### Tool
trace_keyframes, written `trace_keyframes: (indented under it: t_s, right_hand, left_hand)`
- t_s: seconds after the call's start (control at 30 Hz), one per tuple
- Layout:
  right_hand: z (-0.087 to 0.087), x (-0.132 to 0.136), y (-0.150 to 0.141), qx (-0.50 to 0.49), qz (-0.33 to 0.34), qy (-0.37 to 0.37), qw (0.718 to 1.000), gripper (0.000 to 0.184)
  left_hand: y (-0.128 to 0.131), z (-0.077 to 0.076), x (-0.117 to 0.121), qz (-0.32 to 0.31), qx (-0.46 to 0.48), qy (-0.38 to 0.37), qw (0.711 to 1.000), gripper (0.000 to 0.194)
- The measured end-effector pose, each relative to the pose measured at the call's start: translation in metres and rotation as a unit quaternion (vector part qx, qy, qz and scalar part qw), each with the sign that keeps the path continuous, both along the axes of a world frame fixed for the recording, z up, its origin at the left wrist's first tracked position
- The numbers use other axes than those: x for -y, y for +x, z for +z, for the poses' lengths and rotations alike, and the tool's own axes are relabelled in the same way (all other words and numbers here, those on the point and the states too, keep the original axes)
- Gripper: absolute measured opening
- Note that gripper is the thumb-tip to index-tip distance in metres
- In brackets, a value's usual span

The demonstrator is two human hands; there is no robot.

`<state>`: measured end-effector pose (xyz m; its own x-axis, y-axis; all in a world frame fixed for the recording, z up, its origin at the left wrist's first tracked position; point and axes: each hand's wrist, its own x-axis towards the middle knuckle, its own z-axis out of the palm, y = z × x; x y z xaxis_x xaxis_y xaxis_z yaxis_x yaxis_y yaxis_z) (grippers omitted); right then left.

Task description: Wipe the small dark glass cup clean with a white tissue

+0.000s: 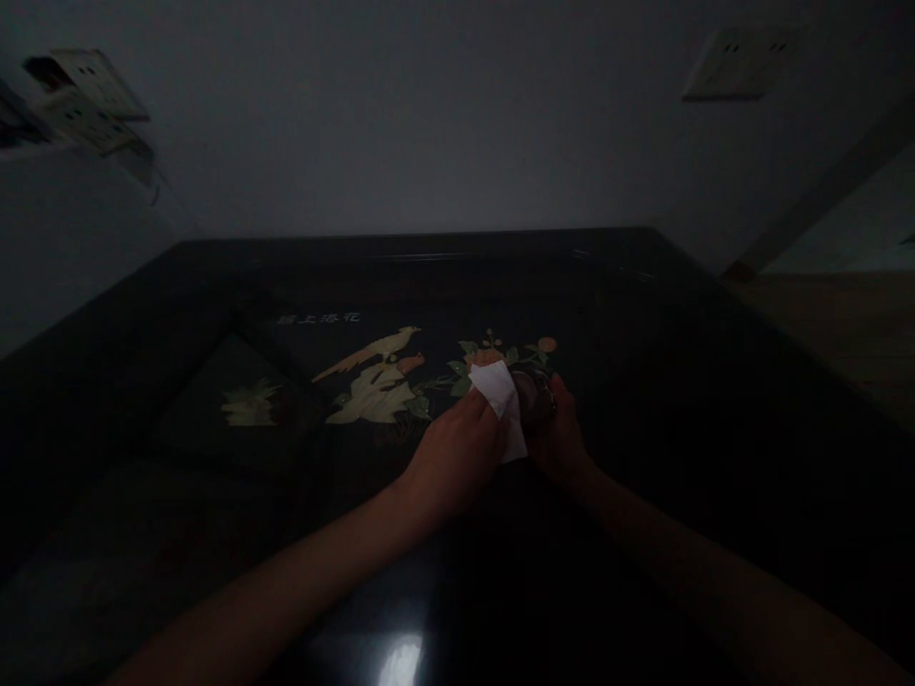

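Observation:
My left hand is closed on a white tissue, whose edges stick out above and below the fingers. Pressed up close to the tissue is a small, dark, rounded object with a shiny edge. My right hand is wrapped around that object from the right and below. In the dim light I cannot make out its kind. Both hands meet over a glossy black tabletop, just in front of its painted flowers.
A painted bird on pale rock decorates the tabletop left of my hands. Behind the table rises a grey wall. Sockets are on it at the right and at the left. Wooden floor shows at the right.

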<state>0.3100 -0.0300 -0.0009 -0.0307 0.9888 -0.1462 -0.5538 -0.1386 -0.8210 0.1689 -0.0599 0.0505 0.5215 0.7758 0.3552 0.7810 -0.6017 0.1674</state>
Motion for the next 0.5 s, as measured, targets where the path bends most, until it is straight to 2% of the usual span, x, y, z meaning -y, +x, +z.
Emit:
trace_keyframes:
  t_s: [0.17,0.33,0.5]
  right_hand:
    - [-0.0067,0.0039,0.0016,0.041,-0.019,0.015,0.999,0.025]
    - [-0.004,0.004,-0.0025,0.036,-0.008,0.022,0.999,0.032]
    - [0.0002,0.005,-0.0037,0.022,-0.028,0.019,0.999,0.031]
  left_hand:
    - [-0.0022,0.0017,-0.0033,-0.024,0.045,-0.008,0.999,0.022]
    - [-0.0045,0.0021,-0.0049,-0.105,0.073,0.047,0.991,0.024]
    - [-0.0036,0.0008,-0.0022,-0.152,0.039,0.09,0.983,0.024]
